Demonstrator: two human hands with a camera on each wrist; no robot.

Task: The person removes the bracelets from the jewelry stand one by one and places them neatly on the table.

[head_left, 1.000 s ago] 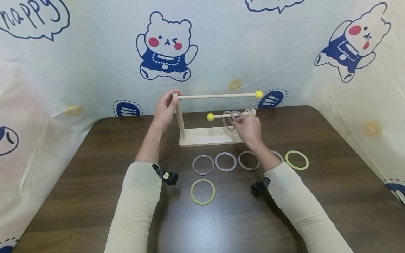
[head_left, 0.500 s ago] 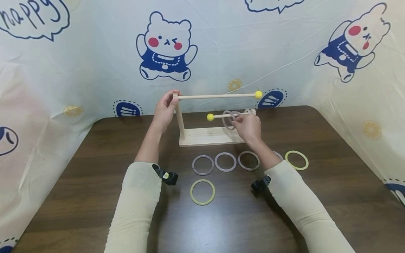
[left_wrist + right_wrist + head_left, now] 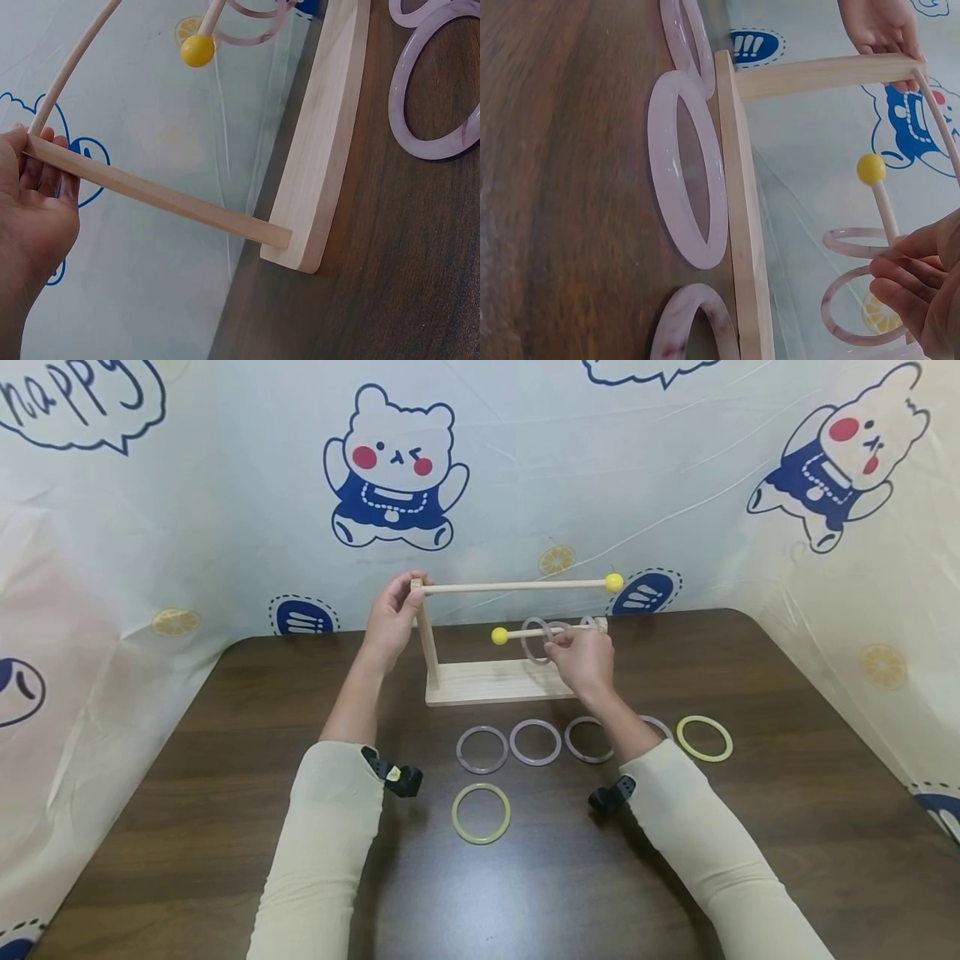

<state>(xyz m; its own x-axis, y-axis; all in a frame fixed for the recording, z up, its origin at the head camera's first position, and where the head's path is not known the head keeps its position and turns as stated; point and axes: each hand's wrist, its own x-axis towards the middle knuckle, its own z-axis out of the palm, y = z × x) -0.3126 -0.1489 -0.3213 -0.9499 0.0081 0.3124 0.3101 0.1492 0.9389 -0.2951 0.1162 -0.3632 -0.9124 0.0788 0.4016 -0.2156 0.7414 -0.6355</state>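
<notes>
A wooden bangle rack [image 3: 491, 683] has a long upper rod [image 3: 517, 586] and a shorter lower rod [image 3: 517, 633], each tipped with a yellow ball. My left hand [image 3: 389, 620] grips the top of the left post [image 3: 165, 196], thumb in front and fingers behind. At the lower rod, my right hand [image 3: 587, 662] pinches a pale purple bangle [image 3: 526, 647] between thumb and fingers; the rod passes through it. Behind it, more purple bangles [image 3: 827, 309] hang on the same rod, partly covered by that hand.
Before the rack on the brown table [image 3: 247, 793] lies a row of purple bangles [image 3: 536, 743], ending in a yellow-green bangle [image 3: 704, 739] at the right. Another yellow-green bangle [image 3: 482, 813] lies nearer. A printed cloth [image 3: 247, 485] hangs behind the table.
My right hand has shifted slightly left with the pinched bangle, along the lower rod toward its yellow ball. The left hand keeps its place on the post.
</notes>
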